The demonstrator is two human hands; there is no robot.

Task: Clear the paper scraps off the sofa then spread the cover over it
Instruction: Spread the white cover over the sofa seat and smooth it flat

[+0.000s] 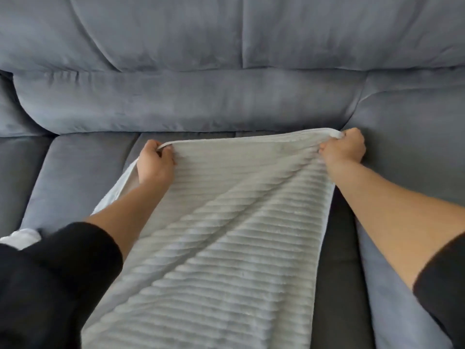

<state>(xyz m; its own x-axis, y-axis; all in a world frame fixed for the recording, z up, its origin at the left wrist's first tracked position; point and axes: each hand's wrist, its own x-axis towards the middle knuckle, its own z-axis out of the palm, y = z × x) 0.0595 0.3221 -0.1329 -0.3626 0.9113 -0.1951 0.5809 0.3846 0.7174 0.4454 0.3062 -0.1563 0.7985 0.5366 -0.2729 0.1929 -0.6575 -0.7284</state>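
Observation:
A pale grey ribbed cover (226, 235) lies stretched over the middle seat of a blue-grey sofa (226, 104), running from the bottom of the view up to the foot of the backrest. My left hand (154, 163) grips its far left corner, fingers curled round the hem. My right hand (343, 147) grips the far right corner, bunched in the fist, close to the crease under the back cushion. A diagonal fold crosses the cover. No paper scraps show on the seats.
A white crumpled thing (21, 238) lies at the left edge beside my black sleeve; I cannot tell what it is. Bare seat cushions lie left (75, 177) and right (415, 159) of the cover. A dark gap (339, 260) runs along the cover's right side.

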